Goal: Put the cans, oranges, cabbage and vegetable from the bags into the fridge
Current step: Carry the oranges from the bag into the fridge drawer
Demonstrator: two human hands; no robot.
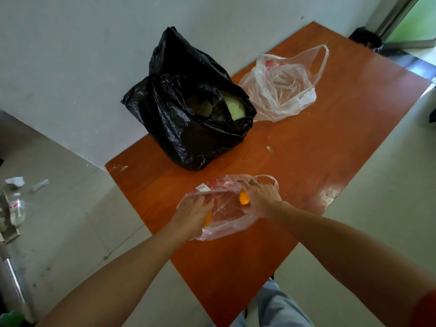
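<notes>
A thin clear plastic bag (224, 223) lies near the front of the orange-brown table (306, 161). Both my hands reach into it. My left hand (191, 217) curls over an orange (208, 218) of which only a sliver shows. My right hand (260, 200) grips a second orange (244, 199) at the bag's right side. Behind stands an open black bag (188, 128) with a pale green cabbage (236, 106) showing inside. A second clear bag (280, 90) lies crumpled at the back right; nothing shows inside it. No cans or fridge are in view.
The table stands against a white wall. Small scraps lie on its top (269, 149). On the tiled floor to the left are a plastic bottle (17, 207), paper bits and a metal pole (11, 279). A glass door frame (401, 24) is at the top right.
</notes>
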